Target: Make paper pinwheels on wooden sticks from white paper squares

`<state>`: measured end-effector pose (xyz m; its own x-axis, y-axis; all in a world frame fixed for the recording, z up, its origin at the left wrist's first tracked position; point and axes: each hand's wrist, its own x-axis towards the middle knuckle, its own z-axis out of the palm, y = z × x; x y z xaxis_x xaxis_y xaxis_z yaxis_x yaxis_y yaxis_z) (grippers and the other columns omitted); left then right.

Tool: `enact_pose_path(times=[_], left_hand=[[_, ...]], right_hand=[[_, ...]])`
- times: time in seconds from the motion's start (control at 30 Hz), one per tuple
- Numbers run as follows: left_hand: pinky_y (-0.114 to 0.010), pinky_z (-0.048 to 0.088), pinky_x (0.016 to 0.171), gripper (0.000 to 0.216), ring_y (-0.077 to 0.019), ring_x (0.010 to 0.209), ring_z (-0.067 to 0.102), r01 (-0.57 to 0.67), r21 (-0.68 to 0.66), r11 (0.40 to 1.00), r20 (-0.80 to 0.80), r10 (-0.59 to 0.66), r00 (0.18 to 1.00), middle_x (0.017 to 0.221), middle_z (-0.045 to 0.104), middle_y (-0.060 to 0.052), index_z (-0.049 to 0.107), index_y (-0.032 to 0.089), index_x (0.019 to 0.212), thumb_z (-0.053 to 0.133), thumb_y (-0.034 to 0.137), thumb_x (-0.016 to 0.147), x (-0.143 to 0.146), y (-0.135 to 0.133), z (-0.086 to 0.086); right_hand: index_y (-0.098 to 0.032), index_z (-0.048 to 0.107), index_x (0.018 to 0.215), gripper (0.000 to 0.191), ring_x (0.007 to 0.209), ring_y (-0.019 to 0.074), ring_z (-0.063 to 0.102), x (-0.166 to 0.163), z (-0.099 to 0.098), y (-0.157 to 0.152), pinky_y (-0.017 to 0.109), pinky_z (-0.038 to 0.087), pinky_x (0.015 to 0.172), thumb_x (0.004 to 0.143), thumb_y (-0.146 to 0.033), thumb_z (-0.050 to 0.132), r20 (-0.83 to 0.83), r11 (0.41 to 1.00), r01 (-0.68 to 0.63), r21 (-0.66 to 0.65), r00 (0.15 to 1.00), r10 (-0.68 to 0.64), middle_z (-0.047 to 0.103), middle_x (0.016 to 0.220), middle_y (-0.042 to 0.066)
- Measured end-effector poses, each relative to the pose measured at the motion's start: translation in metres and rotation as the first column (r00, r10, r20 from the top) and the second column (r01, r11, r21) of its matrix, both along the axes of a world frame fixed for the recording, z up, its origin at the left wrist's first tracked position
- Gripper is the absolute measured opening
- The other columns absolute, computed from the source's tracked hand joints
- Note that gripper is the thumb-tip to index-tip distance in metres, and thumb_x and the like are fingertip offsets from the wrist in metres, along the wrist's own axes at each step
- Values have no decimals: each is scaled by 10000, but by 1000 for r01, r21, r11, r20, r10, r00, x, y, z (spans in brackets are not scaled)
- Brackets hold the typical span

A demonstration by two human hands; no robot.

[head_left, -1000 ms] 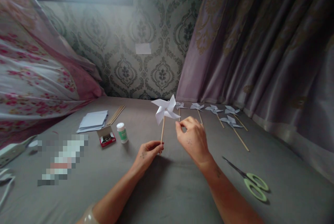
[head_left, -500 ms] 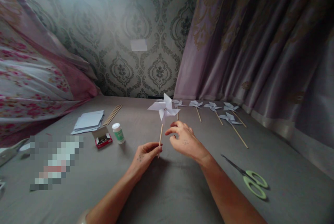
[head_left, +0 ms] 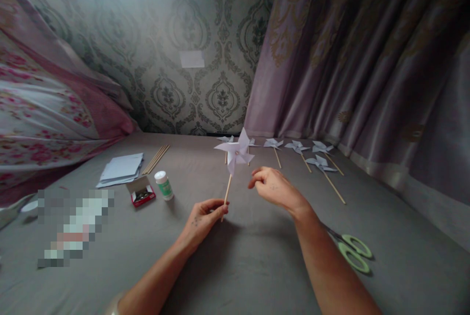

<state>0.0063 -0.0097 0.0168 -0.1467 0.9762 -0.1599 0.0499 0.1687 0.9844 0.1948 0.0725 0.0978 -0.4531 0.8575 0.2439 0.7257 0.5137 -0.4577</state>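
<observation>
My left hand [head_left: 205, 217] pinches the lower end of a wooden stick between thumb and fingers. The stick carries a white paper pinwheel [head_left: 237, 152], held nearly upright and leaning slightly right, with a small pin at its centre. To the right of that stick, my right hand [head_left: 275, 186] hovers with loosely bent fingers and nothing in them, apart from the pinwheel. Green-handled scissors [head_left: 354, 254] lie beside my right forearm, which hides part of their blades.
Several finished pinwheels [head_left: 319, 162] lie along the back right. At left are stacked paper sheets [head_left: 121, 168], wooden sticks [head_left: 157, 159], an open red box [head_left: 142, 196] of small metal pieces and a white-green bottle [head_left: 164, 186]. A blurred-out item [head_left: 79, 229] lies nearer. Curtains [head_left: 293, 60] hang behind.
The pinwheel's blades have turned and its head has shifted slightly right. My right hand has drawn away to the right, its fingers more curled. The left hand keeps its hold.
</observation>
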Motion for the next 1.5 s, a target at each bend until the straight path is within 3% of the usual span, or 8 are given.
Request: enact_pose_path(times=[0.27,0.5,0.7,0.93,1.07,1.2,1.33,1.5], left_hand=[[-217,301,545,450,-108,567,464,34,-5,999,-3,-34,999,610,610,-16,737,124,877,711,484,609,2,0,1],[-217,306,547,457,-106,567,460,33,2,999,12,-33,999,621,610,-14,735,130,889,712,497,618,1,1,-1],[-218,306,535,436,-108,562,459,102,22,995,-15,-101,995,616,601,-15,735,128,880,702,495,646,2,-1,-2],[-222,334,544,451,-119,567,491,55,22,998,-20,-55,998,632,632,-31,742,133,879,703,512,638,0,0,-2],[-221,337,546,448,-120,576,492,48,23,999,-17,-47,999,656,648,-37,741,133,878,709,501,624,2,-2,4],[-222,342,553,450,-120,585,492,41,24,999,-13,-41,999,669,653,-41,739,128,873,709,494,614,4,-3,7],[-218,326,535,454,-111,559,475,64,33,997,-11,-63,998,634,639,-34,736,119,862,714,491,603,4,-1,4],[-212,323,519,449,-105,536,472,40,62,997,-6,-40,999,619,643,-26,734,120,850,720,489,595,2,1,1]], right_hand=[[-202,615,1217,588,1214,294,449,-1,-1,8,463,362,989,678,-23,462,-180,864,363,348,931,-319,504,1319,134],[-212,694,582,357,920,194,574,3,-6,10,341,424,894,701,-19,419,-134,968,126,215,986,-99,666,921,52],[-272,563,1282,634,1226,282,386,2,3,11,473,349,969,753,20,369,-240,762,370,531,929,-283,443,1344,110],[-240,756,874,412,1156,266,496,6,0,3,448,362,972,728,-25,436,130,996,67,55,989,-73,621,1200,82],[-231,758,833,406,825,157,644,6,12,-7,261,475,782,675,-49,431,11,855,-353,-380,922,386,724,855,2],[-188,691,1068,443,687,149,654,8,25,-11,241,478,635,751,-85,400,-149,987,-57,-149,988,35,722,894,40],[-203,370,1427,694,874,237,668,13,26,-9,330,474,756,752,-52,419,5,931,328,159,943,-333,708,1022,110],[-210,652,1167,502,898,191,666,6,18,-22,251,464,775,728,-63,459,256,970,-147,-195,947,195,725,1003,63]])
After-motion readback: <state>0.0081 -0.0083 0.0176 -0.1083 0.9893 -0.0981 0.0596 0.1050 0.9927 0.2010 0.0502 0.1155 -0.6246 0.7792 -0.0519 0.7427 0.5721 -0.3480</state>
